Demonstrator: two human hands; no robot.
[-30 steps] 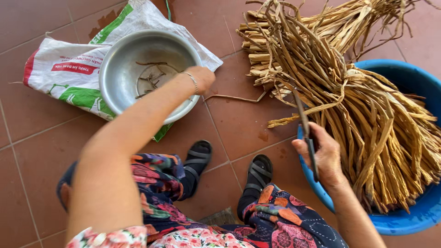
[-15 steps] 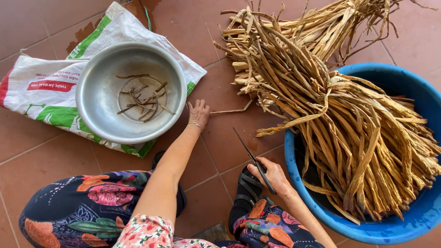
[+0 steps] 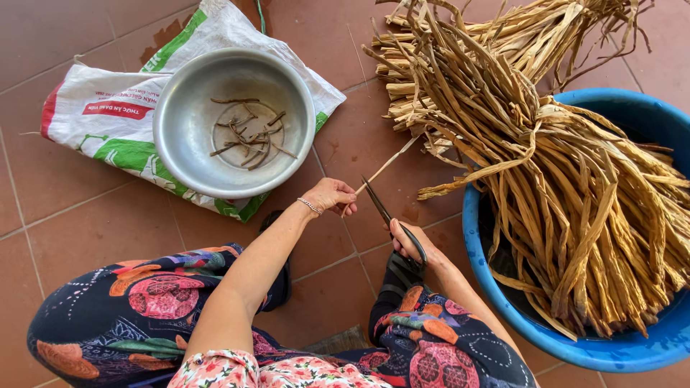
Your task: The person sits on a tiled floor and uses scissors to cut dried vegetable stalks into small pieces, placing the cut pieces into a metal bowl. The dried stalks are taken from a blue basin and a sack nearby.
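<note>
Dried stalk bundle point(image 3: 546, 179) lies right, draped over my blue basin point(image 3: 489, 287); the metal bowl point(image 3: 188, 136) sits far left. My right hand point(image 3: 413, 248) grips scissors point(image 3: 384, 212), blades parted. My left hand point(image 3: 332, 195) pinches one stalk point(image 3: 388, 163).

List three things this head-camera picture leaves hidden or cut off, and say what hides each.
- Blue tub: its inside is buried under the dried strips; right rim cut off by the frame edge.
- Scissors: handles hidden inside the right hand.
- Printed sack: its middle is covered by the metal bowl.
</note>
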